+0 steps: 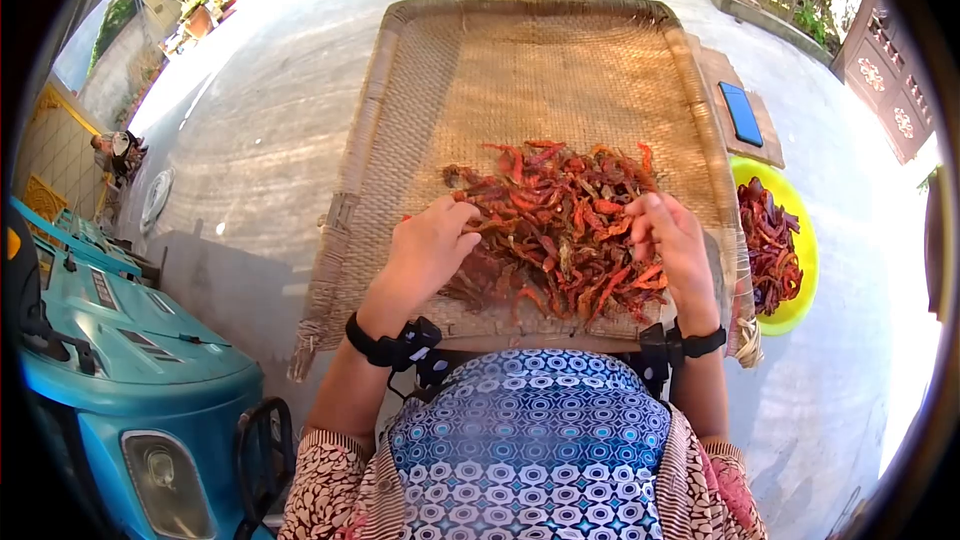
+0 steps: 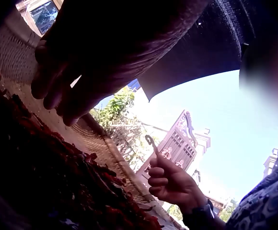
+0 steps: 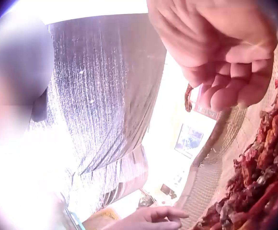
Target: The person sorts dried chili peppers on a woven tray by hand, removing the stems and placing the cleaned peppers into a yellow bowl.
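Observation:
A heap of dried red chilies (image 1: 565,230) lies on the near half of a large woven tray (image 1: 540,60). My right hand (image 1: 672,245) is raised at the heap's right edge. Between its thumb and fingers it pinches one shrivelled dried chili (image 3: 188,98), whose end sticks out past the fingertips in the right wrist view. Over the heap's left side my left hand (image 1: 428,245) hovers with loosely bent fingers. In the left wrist view those fingers (image 2: 52,98) hang dark above the chilies and hold nothing.
Right of the tray stands a yellow-green basin (image 1: 806,290) with darker dried chilies inside. Behind it a blue phone (image 1: 740,113) lies on a flat brown board (image 1: 708,65). A turquoise vehicle (image 1: 150,380) is close on the left. The tray has a raised rim.

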Demonstrator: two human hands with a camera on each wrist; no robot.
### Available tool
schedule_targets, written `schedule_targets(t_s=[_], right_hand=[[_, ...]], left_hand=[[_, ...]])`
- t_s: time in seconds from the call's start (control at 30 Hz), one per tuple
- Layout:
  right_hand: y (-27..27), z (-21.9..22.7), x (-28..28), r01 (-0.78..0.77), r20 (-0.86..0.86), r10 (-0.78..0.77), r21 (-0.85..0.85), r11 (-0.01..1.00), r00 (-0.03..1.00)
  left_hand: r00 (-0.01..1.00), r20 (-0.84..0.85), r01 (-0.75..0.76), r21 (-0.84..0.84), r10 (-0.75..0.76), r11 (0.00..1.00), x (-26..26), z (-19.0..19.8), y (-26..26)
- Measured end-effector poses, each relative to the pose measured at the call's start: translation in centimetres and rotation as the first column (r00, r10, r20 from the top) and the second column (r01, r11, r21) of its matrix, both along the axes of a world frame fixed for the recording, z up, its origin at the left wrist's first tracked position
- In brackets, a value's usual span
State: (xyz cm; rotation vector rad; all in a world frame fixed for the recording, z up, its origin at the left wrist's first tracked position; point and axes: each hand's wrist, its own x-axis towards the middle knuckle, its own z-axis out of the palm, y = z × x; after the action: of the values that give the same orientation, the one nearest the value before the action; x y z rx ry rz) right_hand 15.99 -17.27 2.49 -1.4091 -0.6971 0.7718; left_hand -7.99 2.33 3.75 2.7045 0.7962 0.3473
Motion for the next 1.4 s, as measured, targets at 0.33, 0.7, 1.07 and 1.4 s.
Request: schedule_targets(t_s=[0.33,0.7,1.07,1.4], right_hand=[[-7.4,-3.1,8.8,0.575,-0.745,-0.095,0.420,0.702,0.660],[-0.1,1.5,-2.9,-0.152,0.242,0.162,-0.062,0.987,0.957],[1.3,0.7,-4.4,-0.406,-0.020,0.407,-0.127,0.905,0.913],[-6.9,-6.1,12.2,0.353,-0.664,0.026,0.429,0.831,0.747]], left_hand=[[0.997,-0.032,0.065,-0.100,-0.069,0.993,1.4,-2.8,2.5],[0.975,0.109,0.194,-0.004,-0.192,0.981,1.3,2.2,-3.4],[0.987,0.155,0.066,-0.084,-0.052,0.994,-0.1,2.7,-4.1],[0.837,-0.508,-0.206,0.054,0.204,0.977,-5.5,1.2,0.2]])
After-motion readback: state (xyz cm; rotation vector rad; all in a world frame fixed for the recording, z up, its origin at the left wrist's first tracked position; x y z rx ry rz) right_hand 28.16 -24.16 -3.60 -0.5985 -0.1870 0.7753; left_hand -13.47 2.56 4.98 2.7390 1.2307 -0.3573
